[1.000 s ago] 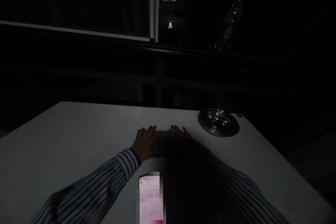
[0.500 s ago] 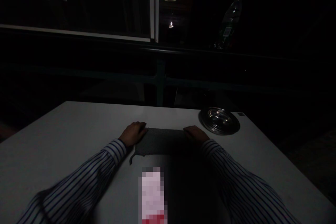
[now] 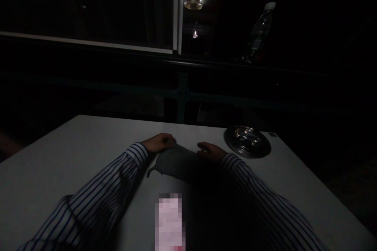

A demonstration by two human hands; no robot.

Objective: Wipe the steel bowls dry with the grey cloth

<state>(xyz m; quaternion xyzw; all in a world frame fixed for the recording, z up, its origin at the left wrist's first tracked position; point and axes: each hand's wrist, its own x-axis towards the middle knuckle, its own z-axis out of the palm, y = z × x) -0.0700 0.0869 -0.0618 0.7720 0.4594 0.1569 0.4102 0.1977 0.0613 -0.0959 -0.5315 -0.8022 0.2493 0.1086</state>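
Note:
The scene is very dark. A small dark grey cloth (image 3: 176, 162) lies on a white table (image 3: 73, 153) in front of me. My left hand (image 3: 158, 142) is curled on the cloth's far left corner, fingers closed on it. At the far right edge of the cloth my right hand (image 3: 210, 151) also has its fingers bent and pinched on the fabric. Both arms wear white sleeves with dark stripes. A thin tail of the cloth sticks out at its near left corner.
A shiny round metal dish (image 3: 246, 141) stands on the table just right of my right hand. A plastic water bottle (image 3: 259, 33) stands on a dark ledge behind. A window frame (image 3: 178, 11) and a reflected lamp (image 3: 193, 1) show beyond.
A second ago both hands lay flat with fingers spread on the cloth. They then moved apart and closed on its far corners, and now they have drawn nearer, bunching the cloth.

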